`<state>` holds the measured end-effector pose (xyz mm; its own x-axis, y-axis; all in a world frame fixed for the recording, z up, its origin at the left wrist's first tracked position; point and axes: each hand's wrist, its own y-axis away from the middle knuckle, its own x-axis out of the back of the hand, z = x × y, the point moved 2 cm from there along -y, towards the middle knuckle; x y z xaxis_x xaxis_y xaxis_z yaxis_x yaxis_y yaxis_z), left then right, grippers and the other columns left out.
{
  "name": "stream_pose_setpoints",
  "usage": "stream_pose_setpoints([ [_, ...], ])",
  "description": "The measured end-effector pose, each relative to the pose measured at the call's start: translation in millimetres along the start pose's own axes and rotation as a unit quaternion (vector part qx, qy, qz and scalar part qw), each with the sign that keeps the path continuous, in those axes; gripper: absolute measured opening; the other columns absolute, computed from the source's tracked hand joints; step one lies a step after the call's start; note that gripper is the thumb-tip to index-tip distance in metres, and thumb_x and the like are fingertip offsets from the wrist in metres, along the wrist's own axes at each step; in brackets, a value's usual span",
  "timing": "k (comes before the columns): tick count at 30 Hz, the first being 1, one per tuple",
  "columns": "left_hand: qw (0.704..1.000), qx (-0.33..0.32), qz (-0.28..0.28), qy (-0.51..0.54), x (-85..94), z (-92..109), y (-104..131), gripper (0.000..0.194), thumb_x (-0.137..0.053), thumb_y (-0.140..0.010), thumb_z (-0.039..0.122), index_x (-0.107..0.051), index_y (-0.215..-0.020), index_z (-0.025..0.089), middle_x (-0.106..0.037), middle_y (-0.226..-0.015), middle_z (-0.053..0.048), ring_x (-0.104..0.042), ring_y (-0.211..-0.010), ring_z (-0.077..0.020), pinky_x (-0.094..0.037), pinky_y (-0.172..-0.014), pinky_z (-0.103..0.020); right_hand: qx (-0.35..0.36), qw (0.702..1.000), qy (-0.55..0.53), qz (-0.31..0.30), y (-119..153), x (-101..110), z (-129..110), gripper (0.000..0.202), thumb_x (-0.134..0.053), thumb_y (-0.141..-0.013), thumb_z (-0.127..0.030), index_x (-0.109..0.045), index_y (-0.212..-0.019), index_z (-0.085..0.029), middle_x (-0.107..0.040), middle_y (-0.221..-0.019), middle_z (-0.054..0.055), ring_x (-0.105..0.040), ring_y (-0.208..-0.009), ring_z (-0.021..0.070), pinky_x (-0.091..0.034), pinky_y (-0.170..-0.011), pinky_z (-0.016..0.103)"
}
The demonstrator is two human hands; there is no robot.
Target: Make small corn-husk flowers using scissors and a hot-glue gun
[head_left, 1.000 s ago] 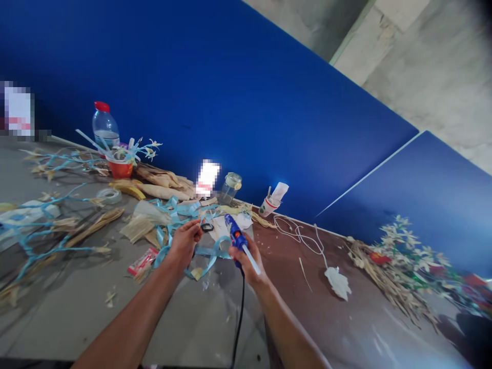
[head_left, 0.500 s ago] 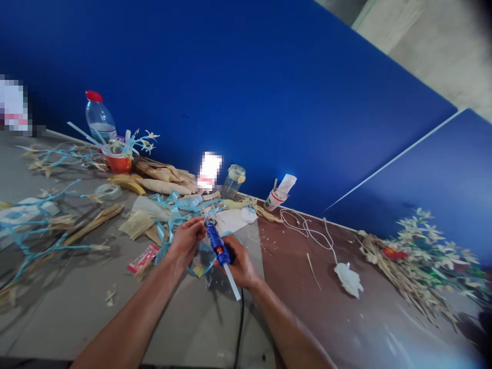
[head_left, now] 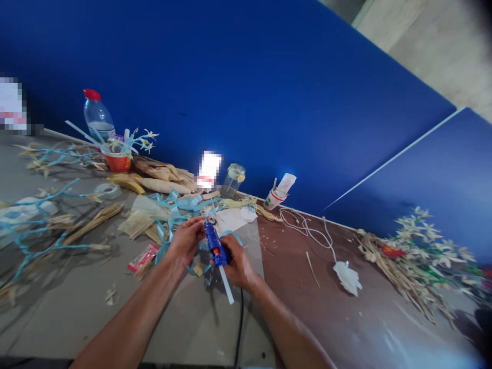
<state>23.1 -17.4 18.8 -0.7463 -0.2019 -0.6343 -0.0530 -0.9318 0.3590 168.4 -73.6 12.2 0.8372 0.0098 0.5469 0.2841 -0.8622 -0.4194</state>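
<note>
A blue hot glue gun (head_left: 213, 245) is gripped in my right hand (head_left: 239, 260), its nozzle pointing away from me. A white glue stick (head_left: 226, 284) juts from its back end, and a black cord (head_left: 241, 328) runs down toward me. My left hand (head_left: 188, 237) is closed in a pinch beside the nozzle; what its fingertips hold is too small to make out. Light-blue ribbon (head_left: 172, 215) lies in loops around and beyond both hands. Behind the nozzle rests a white sheet of paper (head_left: 232, 220).
Blue-wrapped branches (head_left: 46, 246), a tape roll (head_left: 107, 191), dried husks (head_left: 165, 177) and a red cup (head_left: 117, 163) crowd the left. Along the blue partition stand a bottle (head_left: 99, 115), a jar (head_left: 233, 180) and a paper cup (head_left: 274, 198). White flowers (head_left: 426, 241) lie at the right.
The rear of the glue gun and its glue stick have swung slightly left, so the gun sits more upright in view. Both hands stay in nearly the same place.
</note>
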Motion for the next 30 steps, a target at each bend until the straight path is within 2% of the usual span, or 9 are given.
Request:
stream_pose_setpoints([
  [10,1.0,-0.019,-0.014,-0.016,4.6,-7.7,-7.5,0.022,-0.072,-0.053,0.015,-0.068,-0.074,0.011,-0.061,-0.058,0.001,-0.046,-0.045,-0.0049,-0.037,-0.043,-0.016,-0.043,0.999,0.008,0.008,-0.6,2.3,0.4,0.02,-0.062,-0.074,-0.029,-0.054,-0.089,-0.019,-0.052,-0.081,0.002,-0.049,-0.07,0.0152,-0.041,-0.064,0.027],
  [17,0.999,-0.029,-0.026,-0.031,6.0,-7.2,-10.1,0.027,-0.073,-0.05,0.018,-0.067,-0.075,0.009,-0.054,-0.049,0.004,-0.038,-0.04,-0.0029,-0.028,-0.04,-0.016,0.005,1.0,0.002,-0.023,-0.6,7.6,-4.5,0.023,-0.061,-0.077,-0.037,-0.052,-0.088,-0.018,-0.052,-0.081,0.003,-0.048,-0.072,0.0158,-0.041,-0.064,0.029],
  [22,0.999,-0.034,-0.01,-0.025,7.1,-9.0,-10.9,0.026,-0.073,-0.05,0.019,-0.067,-0.075,0.011,-0.058,-0.053,0.003,-0.044,-0.044,-0.005,-0.03,-0.042,-0.017,-0.015,1.0,0.012,-0.011,-1.7,6.2,-2.2,0.027,-0.061,-0.078,-0.042,-0.053,-0.087,-0.019,-0.053,-0.08,0.003,-0.049,-0.071,0.0162,-0.043,-0.063,0.029],
  [30,0.997,-0.054,-0.02,-0.045,7.7,-10.2,-13.1,0.03,-0.075,-0.049,0.023,-0.067,-0.076,0.011,-0.057,-0.053,0.003,-0.042,-0.044,-0.0053,-0.026,-0.041,-0.018,-0.02,1.0,-0.003,-0.011,-1.6,7.1,-4.0,0.029,-0.062,-0.078,-0.047,-0.052,-0.083,-0.021,-0.051,-0.077,0.002,-0.047,-0.069,0.0166,-0.042,-0.059,0.029],
])
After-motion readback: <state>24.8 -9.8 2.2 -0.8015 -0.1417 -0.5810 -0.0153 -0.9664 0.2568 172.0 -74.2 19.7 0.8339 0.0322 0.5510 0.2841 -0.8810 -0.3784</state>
